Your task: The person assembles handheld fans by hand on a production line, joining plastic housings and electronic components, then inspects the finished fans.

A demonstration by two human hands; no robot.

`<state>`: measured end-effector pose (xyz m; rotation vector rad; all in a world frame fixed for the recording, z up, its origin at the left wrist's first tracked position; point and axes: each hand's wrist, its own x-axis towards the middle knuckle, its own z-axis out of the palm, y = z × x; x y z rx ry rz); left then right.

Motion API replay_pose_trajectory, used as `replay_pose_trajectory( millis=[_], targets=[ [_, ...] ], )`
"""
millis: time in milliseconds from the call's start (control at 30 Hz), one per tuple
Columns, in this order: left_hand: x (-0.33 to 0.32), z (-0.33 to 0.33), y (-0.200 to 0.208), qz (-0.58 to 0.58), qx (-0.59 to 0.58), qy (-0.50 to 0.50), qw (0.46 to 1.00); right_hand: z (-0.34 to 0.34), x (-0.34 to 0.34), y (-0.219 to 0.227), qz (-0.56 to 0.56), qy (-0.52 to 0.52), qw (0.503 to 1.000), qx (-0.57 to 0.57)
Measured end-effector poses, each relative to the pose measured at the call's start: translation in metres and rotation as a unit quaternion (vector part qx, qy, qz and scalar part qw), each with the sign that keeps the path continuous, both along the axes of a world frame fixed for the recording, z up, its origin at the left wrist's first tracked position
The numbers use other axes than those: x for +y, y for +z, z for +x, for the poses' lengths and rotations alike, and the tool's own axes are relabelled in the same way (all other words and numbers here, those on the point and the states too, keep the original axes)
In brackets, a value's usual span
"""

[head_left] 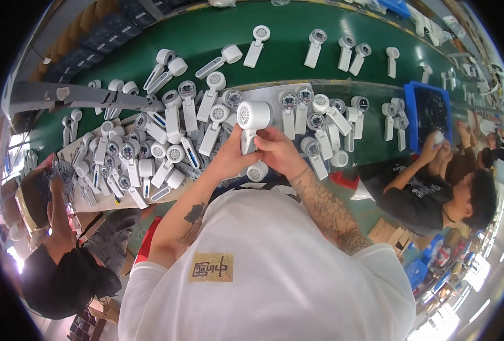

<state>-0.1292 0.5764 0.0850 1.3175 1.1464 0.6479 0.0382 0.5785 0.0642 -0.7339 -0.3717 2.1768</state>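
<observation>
A white handheld fan [254, 116] is held up in front of me, its round grille head at the top and its handle pointing down. My left hand [232, 154] wraps the handle from the left side. From the right, the fingers of my right hand [279, 151] close on the same handle, which they partly cover. Just below my hands lies another white fan head [257, 171]. To the left, many similar fans [174, 154] are heaped on a pale board, some with open handles showing blue parts inside. A smaller group of fans [318, 121] lies to the right.
Beyond the heap runs a green belt [286, 57] with spaced fans on it. A grey metal bar [81, 96] crosses at the left. A blue tray [428, 116] stands at the right, near a co-worker [434, 193]. Another person [64, 267] works at the left.
</observation>
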Motion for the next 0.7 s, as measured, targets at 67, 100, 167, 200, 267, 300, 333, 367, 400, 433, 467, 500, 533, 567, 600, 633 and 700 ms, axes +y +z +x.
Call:
replay_pose_trajectory(
  millis=[67, 100, 167, 200, 267, 300, 333, 367, 400, 433, 467, 500, 533, 567, 600, 633, 700],
  targets=[
    [0.0, -0.001, 0.001, -0.178, -0.148, -0.078, 0.97, 0.006, -0.002, -0.003, 0.011, 0.042, 0.999, 0.033],
    [0.001, 0.003, 0.005, -0.292, -0.203, -0.112, 0.928, 0.009, 0.001, -0.002, 0.048, 0.063, 0.996, 0.042],
    [0.003, 0.016, 0.005, -0.243, -0.179, -0.03, 0.953, 0.01, 0.009, 0.004, 0.037, 0.0, 0.999, 0.017],
    [0.003, 0.019, 0.003, -0.194, -0.153, 0.055, 0.967, 0.009, 0.013, 0.01, 0.025, -0.061, 0.998, -0.007],
    [-0.002, 0.015, -0.004, -0.013, 0.07, 0.041, 0.997, 0.008, 0.02, 0.012, -0.01, -0.176, 0.98, -0.088],
    [-0.001, 0.016, -0.004, -0.026, 0.088, 0.026, 0.995, 0.007, 0.022, 0.014, -0.009, -0.178, 0.979, -0.097],
    [0.0, 0.018, -0.004, -0.037, 0.106, 0.009, 0.994, 0.007, 0.024, 0.016, -0.008, -0.181, 0.978, -0.106],
    [-0.001, 0.025, 0.004, -0.115, 0.021, 0.033, 0.993, 0.008, 0.026, 0.011, -0.008, -0.182, 0.977, -0.109],
    [-0.002, 0.027, -0.001, -0.113, 0.019, 0.031, 0.993, 0.01, 0.031, 0.001, -0.003, -0.155, 0.983, -0.097],
    [-0.002, 0.028, -0.012, -0.183, -0.082, 0.057, 0.978, 0.011, 0.035, -0.004, 0.003, -0.128, 0.988, -0.086],
    [-0.003, 0.028, -0.026, -0.252, -0.18, 0.08, 0.948, -0.003, 0.039, 0.004, -0.034, -0.164, 0.974, -0.154],
    [0.0, 0.027, -0.037, -0.281, -0.208, 0.093, 0.932, -0.008, 0.043, -0.003, -0.034, -0.169, 0.969, -0.179],
    [0.004, 0.027, -0.047, -0.306, -0.173, 0.113, 0.929, -0.011, 0.052, -0.017, -0.033, -0.174, 0.963, -0.202],
    [0.005, 0.028, -0.059, -0.214, -0.035, 0.133, 0.967, -0.013, 0.063, -0.039, 0.026, -0.191, 0.931, -0.309],
    [0.008, 0.028, -0.067, -0.11, 0.104, 0.153, 0.977, -0.015, 0.08, -0.057, 0.065, -0.214, 0.898, -0.379],
    [0.015, 0.026, -0.066, -0.099, 0.1, 0.139, 0.98, -0.008, 0.099, -0.102, 0.116, -0.22, 0.828, -0.503],
    [0.011, 0.008, -0.065, -0.08, 0.057, 0.159, 0.982, -0.012, 0.12, -0.143, 0.16, -0.226, 0.739, -0.614]
  ],
)
